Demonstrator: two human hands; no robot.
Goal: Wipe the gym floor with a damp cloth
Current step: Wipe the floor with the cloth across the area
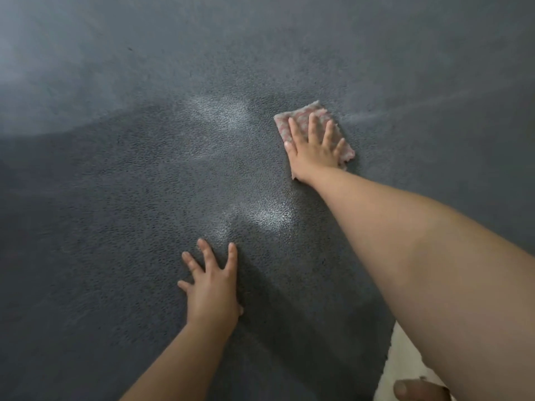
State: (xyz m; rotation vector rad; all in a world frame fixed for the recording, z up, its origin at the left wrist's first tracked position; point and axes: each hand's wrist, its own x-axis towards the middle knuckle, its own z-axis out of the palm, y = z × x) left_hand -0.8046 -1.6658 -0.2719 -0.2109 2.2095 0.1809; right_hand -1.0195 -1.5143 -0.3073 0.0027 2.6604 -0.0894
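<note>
You are pressing the cloth (315,131) flat onto the floor (115,183).
Your right hand (314,149) is lying spread-fingered atop the cloth; your left hand (211,287) is resting flat, nearer you.

Dim, even light fell on the dark textured floor (115,198), with two pale patches of glare shining at centre. A soft shadow spread beside the left hand (212,287). The far corners looked hazy and soft, and the wide lens bent the edges.

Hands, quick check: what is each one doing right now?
Left hand: open, fingers spread, flat on the floor, holding nothing.
Right hand: open, fingers straight, pressing the cloth to the floor.
</note>
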